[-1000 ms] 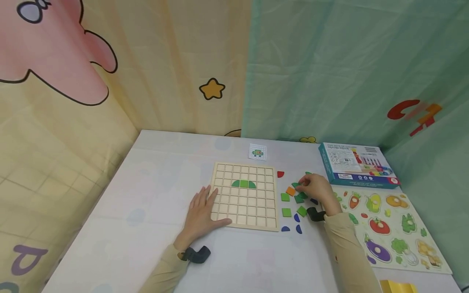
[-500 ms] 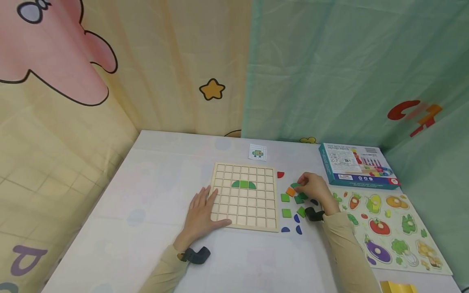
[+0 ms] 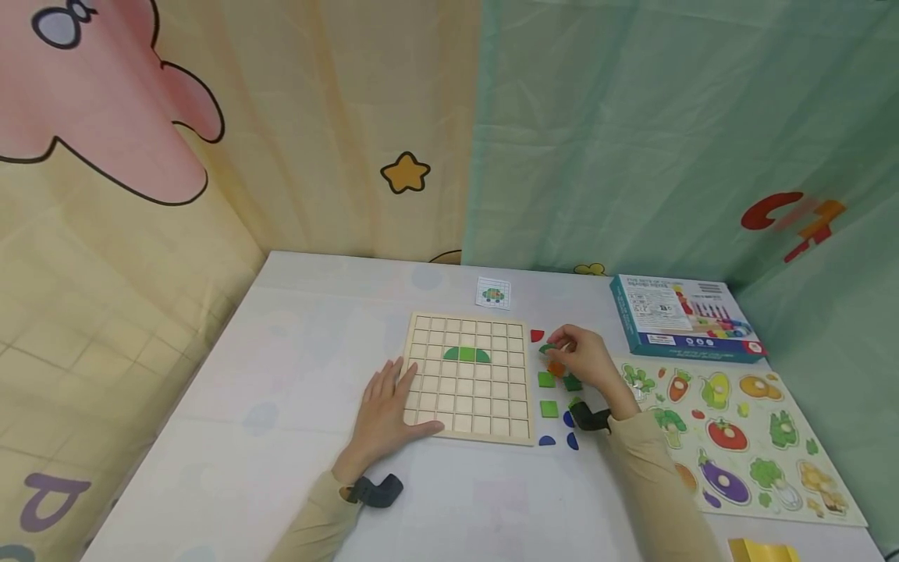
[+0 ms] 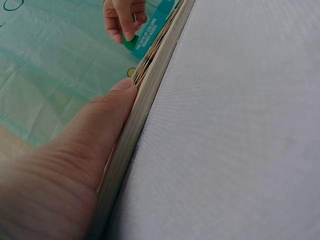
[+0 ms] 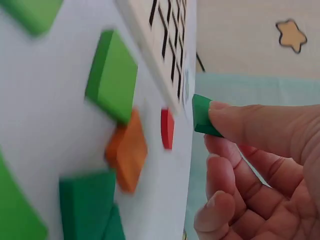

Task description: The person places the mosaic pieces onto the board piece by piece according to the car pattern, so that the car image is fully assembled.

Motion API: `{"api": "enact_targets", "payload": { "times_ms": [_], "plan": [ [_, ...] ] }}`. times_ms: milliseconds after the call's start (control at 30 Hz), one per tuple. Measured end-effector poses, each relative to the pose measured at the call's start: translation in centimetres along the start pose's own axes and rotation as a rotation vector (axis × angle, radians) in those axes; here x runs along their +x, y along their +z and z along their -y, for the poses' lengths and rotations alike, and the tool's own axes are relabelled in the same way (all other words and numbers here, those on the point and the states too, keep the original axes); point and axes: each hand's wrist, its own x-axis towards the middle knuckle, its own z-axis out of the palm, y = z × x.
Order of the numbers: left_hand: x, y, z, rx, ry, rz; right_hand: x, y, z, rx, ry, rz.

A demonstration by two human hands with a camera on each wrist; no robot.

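The right hand (image 3: 588, 361) pinches a dark green wooden piece (image 5: 201, 115) with a curved edge between thumb and fingertips, raised above the table just right of the grid board (image 3: 469, 406). On the board, a light green square (image 3: 467, 354) sits between two dark green quarter-round pieces (image 3: 483, 356). Spread fingers of the left hand (image 3: 382, 410) rest along the board's left edge; its thumb (image 4: 107, 117) lies against the front edge in the left wrist view. Under the right hand are an orange square (image 5: 129, 155), light green squares (image 3: 548, 409) and a dark green piece (image 5: 87, 205).
A red piece (image 3: 537, 336) and blue half-round pieces (image 3: 547, 441) lie right of the board. Behind it is a small picture card (image 3: 494, 293). A box (image 3: 688, 316) and a vegetable puzzle board (image 3: 758, 453) occupy the right side, with a yellow object (image 3: 764, 552) nearer.
The right hand has lifted the dark green piece from the loose pile and moved left toward the board. The left hand stays in place.
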Motion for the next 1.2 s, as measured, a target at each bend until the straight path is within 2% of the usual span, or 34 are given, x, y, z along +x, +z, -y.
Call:
{"api": "enact_targets", "payload": {
  "times_ms": [233,533,733,900,1200],
  "plan": [
    [0.0,0.0,0.0,-0.008,-0.001,-0.002,0.6,3.5,3.1,0.02,-0.149,0.073],
    [0.0,0.0,0.0,-0.001,0.005,0.0,1.5,7.8,6.6,0.051,-0.217,0.168],
    [0.1,-0.1,0.1,0.009,0.019,-0.008,2.4,9.7,8.3,0.06,-0.231,0.19],
    [0.1,0.0,0.2,0.015,0.029,-0.017,3.0,11.0,9.1,0.036,-0.205,0.218],
    [0.1,-0.1,0.1,0.014,0.025,-0.008,3.7,12.3,10.0,-0.004,-0.186,0.23]
  ]
}}
